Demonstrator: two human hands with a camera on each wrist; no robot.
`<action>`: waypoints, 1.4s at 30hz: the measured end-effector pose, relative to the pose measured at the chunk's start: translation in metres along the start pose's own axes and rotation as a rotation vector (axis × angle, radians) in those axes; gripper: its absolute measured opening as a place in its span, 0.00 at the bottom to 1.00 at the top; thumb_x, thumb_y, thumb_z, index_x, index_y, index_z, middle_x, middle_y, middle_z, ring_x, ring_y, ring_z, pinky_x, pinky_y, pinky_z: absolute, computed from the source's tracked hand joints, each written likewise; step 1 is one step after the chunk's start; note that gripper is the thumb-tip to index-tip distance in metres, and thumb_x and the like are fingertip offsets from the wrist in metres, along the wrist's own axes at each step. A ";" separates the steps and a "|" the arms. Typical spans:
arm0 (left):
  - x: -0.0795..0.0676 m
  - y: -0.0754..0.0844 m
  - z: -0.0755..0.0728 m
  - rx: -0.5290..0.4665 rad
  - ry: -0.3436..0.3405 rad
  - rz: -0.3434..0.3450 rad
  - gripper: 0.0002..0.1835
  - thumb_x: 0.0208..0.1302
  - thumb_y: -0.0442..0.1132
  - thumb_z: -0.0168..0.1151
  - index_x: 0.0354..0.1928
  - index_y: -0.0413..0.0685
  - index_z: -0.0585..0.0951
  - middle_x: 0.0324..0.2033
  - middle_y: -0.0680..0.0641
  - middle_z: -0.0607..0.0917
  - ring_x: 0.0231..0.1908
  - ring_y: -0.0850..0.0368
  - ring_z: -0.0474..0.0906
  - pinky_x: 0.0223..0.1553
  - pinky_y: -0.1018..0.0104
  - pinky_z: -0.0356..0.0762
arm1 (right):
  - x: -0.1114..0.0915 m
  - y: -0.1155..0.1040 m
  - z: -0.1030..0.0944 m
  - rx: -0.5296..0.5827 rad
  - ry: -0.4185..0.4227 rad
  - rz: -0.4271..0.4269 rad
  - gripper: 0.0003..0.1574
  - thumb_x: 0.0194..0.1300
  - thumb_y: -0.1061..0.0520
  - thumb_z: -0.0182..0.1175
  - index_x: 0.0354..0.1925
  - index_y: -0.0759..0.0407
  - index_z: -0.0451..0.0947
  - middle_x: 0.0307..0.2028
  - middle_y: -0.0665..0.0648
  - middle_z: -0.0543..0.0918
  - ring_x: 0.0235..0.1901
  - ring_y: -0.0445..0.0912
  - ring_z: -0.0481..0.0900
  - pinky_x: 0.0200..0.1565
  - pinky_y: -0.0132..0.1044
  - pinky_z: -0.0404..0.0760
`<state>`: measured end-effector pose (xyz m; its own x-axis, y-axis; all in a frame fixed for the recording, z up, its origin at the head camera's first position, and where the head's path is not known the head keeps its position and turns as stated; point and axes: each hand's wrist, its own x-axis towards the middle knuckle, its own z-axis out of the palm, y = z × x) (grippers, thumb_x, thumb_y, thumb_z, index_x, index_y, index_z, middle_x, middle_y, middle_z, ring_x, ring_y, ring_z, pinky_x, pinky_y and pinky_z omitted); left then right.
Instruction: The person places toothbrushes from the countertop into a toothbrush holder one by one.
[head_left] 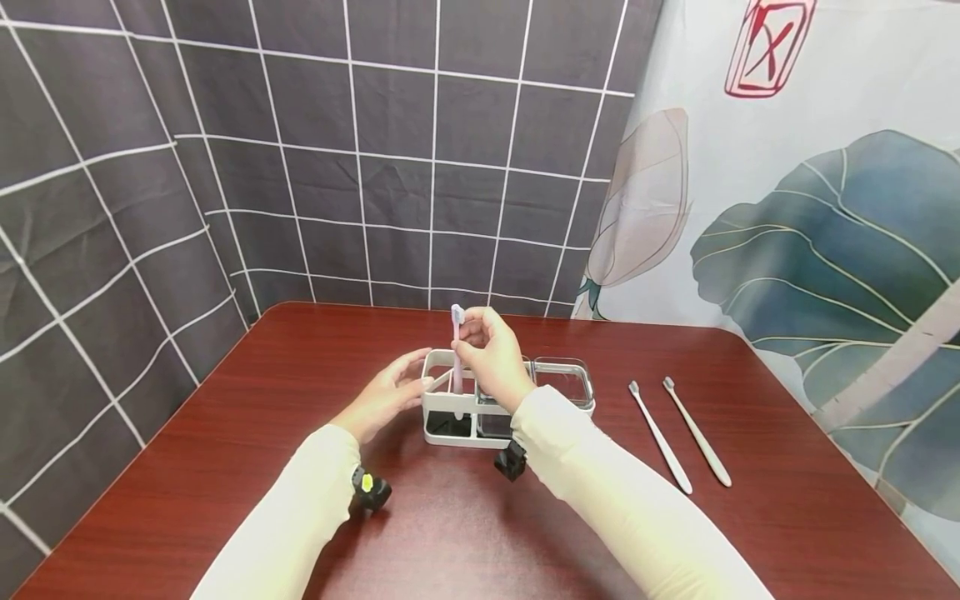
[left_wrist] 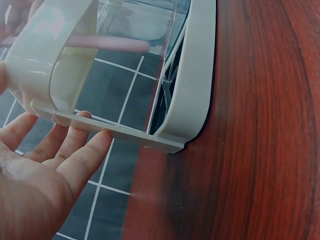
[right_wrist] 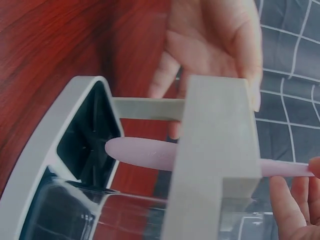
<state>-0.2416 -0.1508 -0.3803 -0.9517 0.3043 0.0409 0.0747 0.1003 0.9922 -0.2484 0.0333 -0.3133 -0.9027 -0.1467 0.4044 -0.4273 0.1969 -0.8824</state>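
A white toothbrush holder (head_left: 448, 440) stands on the table, with an open upper frame and a dark base inset. My right hand (head_left: 495, 354) pinches a pink toothbrush (head_left: 457, 358) near its neck, bristles up. The toothbrush handle (right_wrist: 142, 153) passes down through the upper frame's left compartment, its rounded end near the dark inset (right_wrist: 87, 137); whether it touches is unclear. At the holder's left end, my left hand (head_left: 386, 396) rests with its fingers (left_wrist: 87, 157) fairly straight against the side bar (left_wrist: 125, 134) and its thumb at the upper rim.
Clear cups (head_left: 566, 379) sit in the holder's other compartments. To the right, two white toothbrushes (head_left: 662, 437) (head_left: 697, 433) lie side by side on the red-brown table (head_left: 247, 433). A dark gridded cloth (head_left: 390, 192) and a floral cloth (head_left: 810, 250) hang behind.
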 end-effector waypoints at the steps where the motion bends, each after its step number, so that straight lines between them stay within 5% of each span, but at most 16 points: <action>1: 0.000 0.000 0.000 -0.005 -0.001 0.003 0.33 0.68 0.39 0.57 0.72 0.45 0.58 0.69 0.36 0.62 0.64 0.39 0.67 0.62 0.47 0.69 | -0.001 0.000 0.000 -0.010 -0.008 -0.002 0.18 0.57 0.75 0.60 0.46 0.67 0.71 0.35 0.66 0.80 0.34 0.51 0.79 0.37 0.28 0.76; 42: -0.002 0.000 0.002 -0.002 -0.003 0.016 0.32 0.68 0.37 0.56 0.72 0.44 0.59 0.69 0.34 0.62 0.62 0.39 0.69 0.61 0.47 0.70 | -0.006 0.006 0.003 -0.160 -0.082 0.062 0.16 0.58 0.72 0.60 0.44 0.64 0.72 0.34 0.61 0.79 0.36 0.50 0.79 0.34 0.32 0.80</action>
<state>-0.2393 -0.1499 -0.3809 -0.9495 0.3087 0.0560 0.0888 0.0932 0.9917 -0.2452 0.0321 -0.3215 -0.9233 -0.2069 0.3236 -0.3793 0.3586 -0.8530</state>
